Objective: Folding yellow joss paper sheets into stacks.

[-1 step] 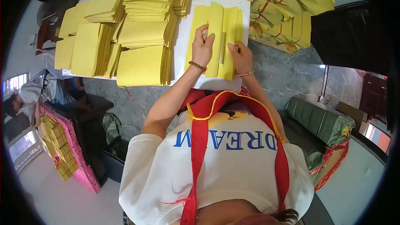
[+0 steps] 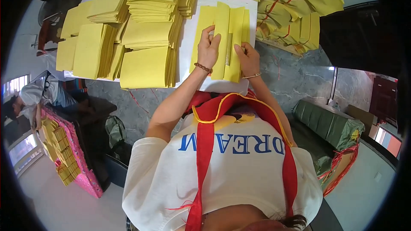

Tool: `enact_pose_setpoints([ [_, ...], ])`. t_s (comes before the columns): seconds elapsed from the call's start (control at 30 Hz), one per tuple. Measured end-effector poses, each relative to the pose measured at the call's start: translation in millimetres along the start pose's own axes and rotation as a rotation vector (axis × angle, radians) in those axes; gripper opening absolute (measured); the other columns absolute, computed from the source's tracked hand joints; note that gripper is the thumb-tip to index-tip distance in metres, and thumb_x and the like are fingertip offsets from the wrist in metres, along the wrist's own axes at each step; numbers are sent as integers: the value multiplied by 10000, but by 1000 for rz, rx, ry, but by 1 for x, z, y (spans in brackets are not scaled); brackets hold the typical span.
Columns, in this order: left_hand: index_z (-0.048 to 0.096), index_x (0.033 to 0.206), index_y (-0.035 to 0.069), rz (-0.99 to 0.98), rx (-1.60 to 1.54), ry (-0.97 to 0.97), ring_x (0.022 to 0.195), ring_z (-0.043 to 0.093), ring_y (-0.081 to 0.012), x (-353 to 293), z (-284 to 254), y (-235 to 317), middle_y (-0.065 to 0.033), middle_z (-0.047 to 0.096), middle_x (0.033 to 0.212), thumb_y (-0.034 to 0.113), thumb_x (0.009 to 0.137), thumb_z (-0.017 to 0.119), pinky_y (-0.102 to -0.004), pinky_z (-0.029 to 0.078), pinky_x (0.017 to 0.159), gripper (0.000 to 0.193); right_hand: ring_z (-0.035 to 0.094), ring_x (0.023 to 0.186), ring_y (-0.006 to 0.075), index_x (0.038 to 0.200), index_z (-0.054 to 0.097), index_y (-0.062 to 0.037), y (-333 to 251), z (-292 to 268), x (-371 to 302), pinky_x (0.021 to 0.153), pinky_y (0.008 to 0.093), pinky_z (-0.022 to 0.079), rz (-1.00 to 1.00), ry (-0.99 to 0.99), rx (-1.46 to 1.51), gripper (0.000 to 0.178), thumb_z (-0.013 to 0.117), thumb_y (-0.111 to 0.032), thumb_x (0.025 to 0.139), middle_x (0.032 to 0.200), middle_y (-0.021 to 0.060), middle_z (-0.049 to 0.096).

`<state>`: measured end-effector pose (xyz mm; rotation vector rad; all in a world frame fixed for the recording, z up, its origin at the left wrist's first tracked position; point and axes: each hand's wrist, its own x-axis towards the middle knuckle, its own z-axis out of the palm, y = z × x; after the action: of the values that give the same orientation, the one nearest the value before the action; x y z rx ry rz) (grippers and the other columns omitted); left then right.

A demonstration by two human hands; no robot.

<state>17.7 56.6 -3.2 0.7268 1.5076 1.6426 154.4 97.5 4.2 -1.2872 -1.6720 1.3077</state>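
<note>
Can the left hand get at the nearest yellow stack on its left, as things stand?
Probably yes: only part of the folded yellow paper and a strip of white tabletop seem to lie between the left hand and that yellow stack.

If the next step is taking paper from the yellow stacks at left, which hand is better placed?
Probably the left hand: it is at the folded yellow paper, on the side nearer the yellow stacks. The right hand is farther, beyond the left one.
</note>
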Motion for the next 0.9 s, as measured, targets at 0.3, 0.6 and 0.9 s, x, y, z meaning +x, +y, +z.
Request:
enact_pose_setpoints([
  [0.3,455,1101,18,-72,-233,-41,565,431,-53,-3,7,-1,1,490,687,187,876,498,-180,358,498,285,515,609,48,911,568,1,9,6,-2,546,212,423,-110,7,7,190,572,-164,816,705,35,596],
  [0.6,450,1093,11,-98,-260,-102,594,491,-56,-10,13,5,-30,535,730,103,812,594,-185,411,505,329,563,634,193,913,536,1,1,10,-4,580,299,434,-130,-8,3,186,533,-145,798,741,141,580],
  [0.9,473,1092,1,-37,-100,-183,574,489,-56,-12,13,6,-34,543,753,106,767,650,-187,397,457,384,594,760,302,1061,453,-14,10,16,-2,652,347,455,-251,99,-19,302,515,-171,810,835,185,587],
])
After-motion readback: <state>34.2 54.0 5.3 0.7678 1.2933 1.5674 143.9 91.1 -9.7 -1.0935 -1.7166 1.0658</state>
